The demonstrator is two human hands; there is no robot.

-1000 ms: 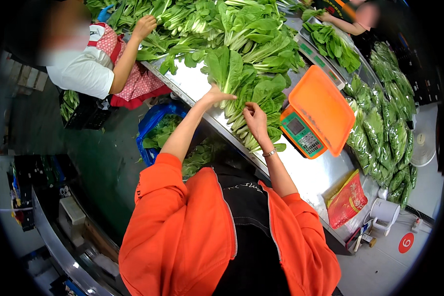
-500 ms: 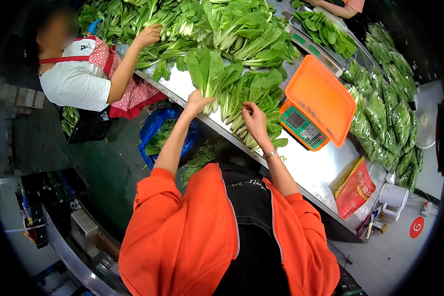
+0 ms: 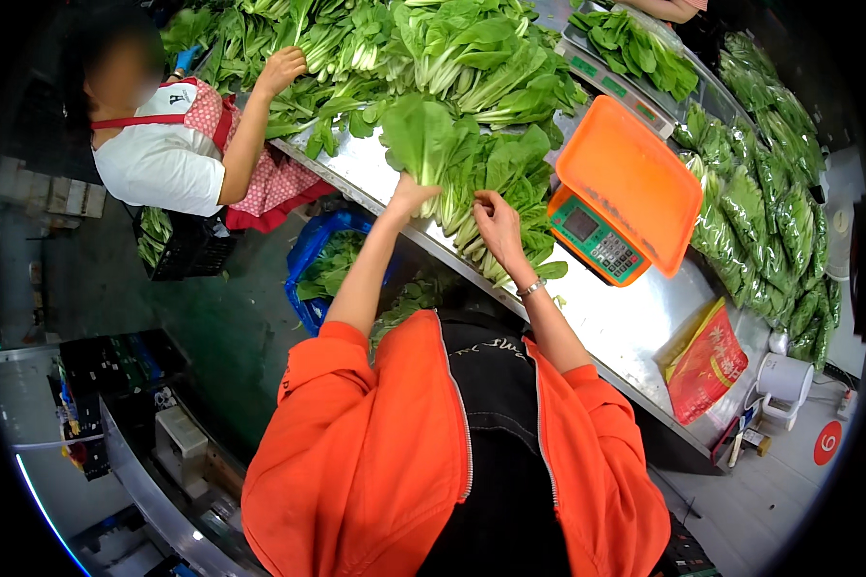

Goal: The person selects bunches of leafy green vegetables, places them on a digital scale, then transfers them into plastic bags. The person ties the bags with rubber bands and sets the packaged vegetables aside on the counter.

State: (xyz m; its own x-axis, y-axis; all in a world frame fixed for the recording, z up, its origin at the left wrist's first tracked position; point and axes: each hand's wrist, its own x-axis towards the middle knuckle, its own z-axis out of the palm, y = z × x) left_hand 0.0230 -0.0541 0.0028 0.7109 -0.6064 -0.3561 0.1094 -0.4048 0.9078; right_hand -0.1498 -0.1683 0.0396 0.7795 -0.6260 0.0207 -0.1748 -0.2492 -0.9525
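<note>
My left hand (image 3: pixel 414 197) is closed round the pale stem ends of a bunch of leafy greens (image 3: pixel 419 139), whose broad leaves point away from me. Just to its right lies a small heap of leafy greens (image 3: pixel 515 173) near the table's front edge. My right hand (image 3: pixel 496 229), with a band at the wrist, rests at the stems of that heap; its fingers are bent in and closed on them, though the fingertips are partly hidden. Beyond both hands a larger pile of the same greens (image 3: pixel 452 48) spreads over the metal table (image 3: pixel 351 178).
To the right stands an orange scale (image 3: pixel 630 173); behind it is another scale (image 3: pixel 611 91) with greens. Bagged greens (image 3: pixel 755 221) line the far right. A red packet (image 3: pixel 707 365) lies near the table's end. At left, a co-worker (image 3: pixel 164 144) reaches into the pile. A blue bag (image 3: pixel 308 255) stands below.
The whole view has shifted slightly. The bunch in my left hand has moved a little to the right, nearer the heap. My right hand stays at the stems.
</note>
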